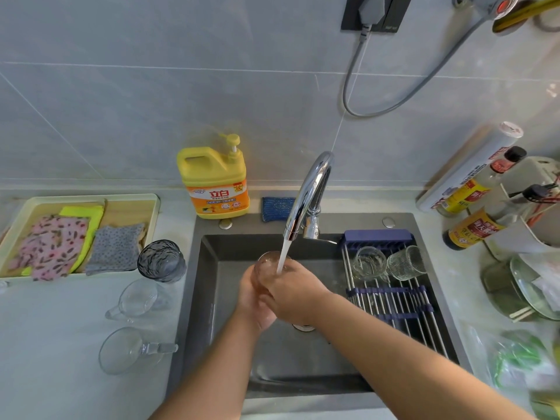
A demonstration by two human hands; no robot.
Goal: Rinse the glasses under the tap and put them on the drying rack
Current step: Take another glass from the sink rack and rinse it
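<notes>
Left grip [254, 303] and right grip [295, 294] both clasp a glass [267, 263] under the running tap [306, 195] over the sink [288, 359].

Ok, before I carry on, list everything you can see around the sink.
held glass: 1, clear, under the running water
rack glasses: 2, clear, far end of the drying rack
tumbler: 1, smoky grey, counter left of the sink
handled cups: 2, clear, counter, nearer than the tumbler
tap: 1, chrome, running
sink: 1, dark grey
drying rack: 1, steel rods with blue trim, across the sink's right side
detergent bottle: 1, yellow, behind the sink
sponge: 1, blue, behind the tap
tray: 1, cream, far left, holds cloths
sauce bottles: 2, yellow labels, right counter
left hand: holds the glass
right hand: holds the glass
</notes>
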